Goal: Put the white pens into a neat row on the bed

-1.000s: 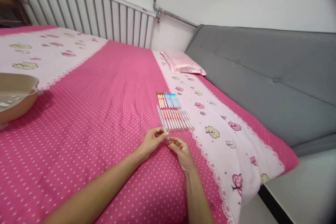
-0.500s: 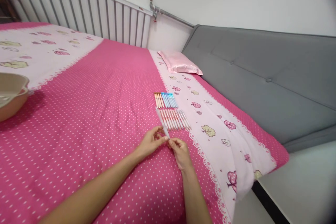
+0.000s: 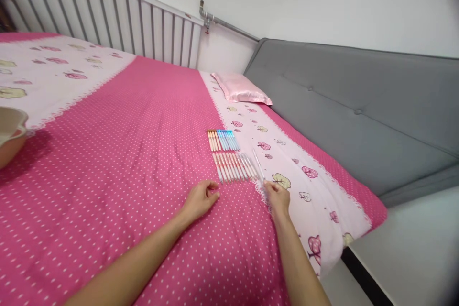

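A row of several pens [image 3: 234, 167] lies side by side on the pink dotted bedsheet [image 3: 136, 153], with a shorter row of orange and blue pen caps [image 3: 222, 139] just beyond it. My right hand [image 3: 277, 197] is pinched on a clear pen [image 3: 258, 165] at the right end of the row, over the lace-edged pale strip. My left hand [image 3: 200, 198] rests on the sheet just in front of the row's left end. Its fingers are loosely curled and hold nothing.
A tan basin [image 3: 10, 136] sits at the far left edge of the bed. A pink pillow [image 3: 241, 89] lies by the grey padded headboard [image 3: 344, 110]. A slatted radiator [image 3: 107, 21] lines the far wall. A grey surface [image 3: 412, 248] adjoins the bed's right corner.
My right hand has carried the clear pen from the left end of the row to the right end. My left hand let go of it and dropped onto the sheet.
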A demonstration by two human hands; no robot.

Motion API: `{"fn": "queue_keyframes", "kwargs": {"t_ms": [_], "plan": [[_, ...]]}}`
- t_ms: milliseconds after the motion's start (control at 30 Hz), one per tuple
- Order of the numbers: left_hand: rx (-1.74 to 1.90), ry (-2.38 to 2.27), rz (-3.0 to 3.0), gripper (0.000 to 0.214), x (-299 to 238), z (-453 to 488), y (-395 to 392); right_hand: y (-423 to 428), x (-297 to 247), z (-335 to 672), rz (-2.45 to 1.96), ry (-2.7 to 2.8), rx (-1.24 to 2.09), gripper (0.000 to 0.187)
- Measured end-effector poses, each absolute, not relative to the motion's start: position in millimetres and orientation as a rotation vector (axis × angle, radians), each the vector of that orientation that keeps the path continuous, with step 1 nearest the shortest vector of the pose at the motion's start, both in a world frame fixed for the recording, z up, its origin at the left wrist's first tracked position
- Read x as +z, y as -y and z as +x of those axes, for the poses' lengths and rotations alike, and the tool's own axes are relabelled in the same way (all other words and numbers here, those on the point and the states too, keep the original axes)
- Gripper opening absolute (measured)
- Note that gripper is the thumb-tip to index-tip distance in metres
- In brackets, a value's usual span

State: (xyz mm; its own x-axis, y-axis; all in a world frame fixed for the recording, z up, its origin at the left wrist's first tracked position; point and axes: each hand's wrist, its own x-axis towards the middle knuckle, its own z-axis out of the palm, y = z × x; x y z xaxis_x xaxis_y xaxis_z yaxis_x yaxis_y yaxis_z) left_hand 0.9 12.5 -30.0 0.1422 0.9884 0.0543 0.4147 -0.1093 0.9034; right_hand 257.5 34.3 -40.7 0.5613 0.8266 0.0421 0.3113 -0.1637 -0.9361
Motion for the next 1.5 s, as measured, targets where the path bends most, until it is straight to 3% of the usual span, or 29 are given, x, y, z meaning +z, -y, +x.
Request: {"fn": "queue_keyframes", "kwargs": {"t_ms": [433, 1100, 1500], "plan": [[0.845, -1.401, 1.763, 0.028, -29.6, -0.3, -10.9, -53.4, -38.8, 262.8, -2.203, 1.093, 0.300, 0.028], [0.845, -1.383, 1.781, 0.029, -26.7, -0.8, -10.7, -54.4, -46.6, 265.2, -2.143, 1.318, 0.162, 0.039], [0.767, -1.403, 1.834, 0.037, -23.3, -3.7, -17.6, -64.4, -58.0, 345.7, -2.214, 1.697, 0.144, 0.051]]}}
